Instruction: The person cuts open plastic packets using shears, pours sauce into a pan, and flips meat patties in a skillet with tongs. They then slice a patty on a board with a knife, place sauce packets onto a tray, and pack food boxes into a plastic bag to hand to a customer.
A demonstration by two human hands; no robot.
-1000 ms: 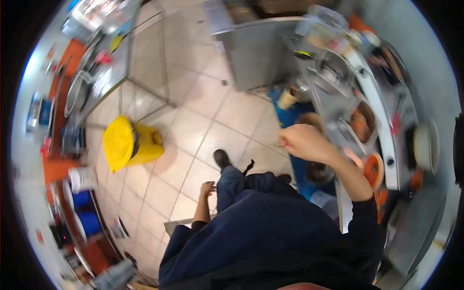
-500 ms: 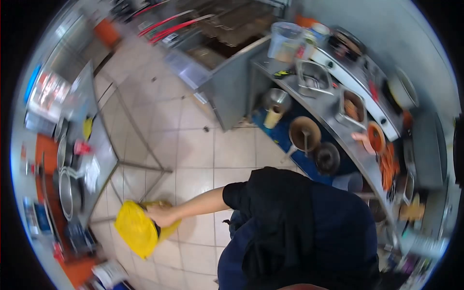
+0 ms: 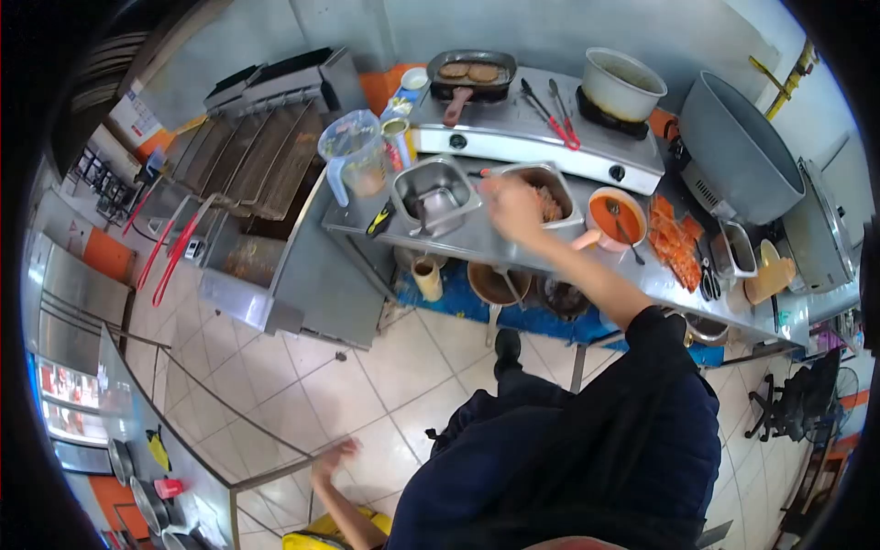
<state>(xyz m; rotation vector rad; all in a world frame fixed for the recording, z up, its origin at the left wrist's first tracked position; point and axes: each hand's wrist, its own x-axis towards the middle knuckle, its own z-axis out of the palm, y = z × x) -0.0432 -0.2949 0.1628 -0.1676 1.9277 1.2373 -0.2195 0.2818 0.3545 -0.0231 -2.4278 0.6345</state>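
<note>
My right hand (image 3: pixel 515 213) reaches over the steel counter, between a metal pan (image 3: pixel 436 194) with a utensil in it and a metal pan of meat (image 3: pixel 553 194). Its fingers are curled and blurred; whatever they hold cannot be made out. Right of it stands an orange pot of red sauce (image 3: pixel 614 218) with a spoon in it. Low on the left, my left hand (image 3: pixel 336 458) hangs open with fingers apart, close to a table's metal frame. Beneath that forearm is a yellow object (image 3: pixel 335 533), partly cut off by the view's edge.
On the stove (image 3: pixel 532 137) are a grill pan (image 3: pixel 469 78) with two patties, red tongs (image 3: pixel 552 119) and a grey pot (image 3: pixel 623 82). A plastic jug (image 3: pixel 356 151) stands left of the pans. Fryer baskets (image 3: pixel 243 170) with red handles jut out at left.
My left hand has let go of the yellow object, which now lies at the bottom edge. My right hand has come into view over the counter, and the view has turned toward the stove.
</note>
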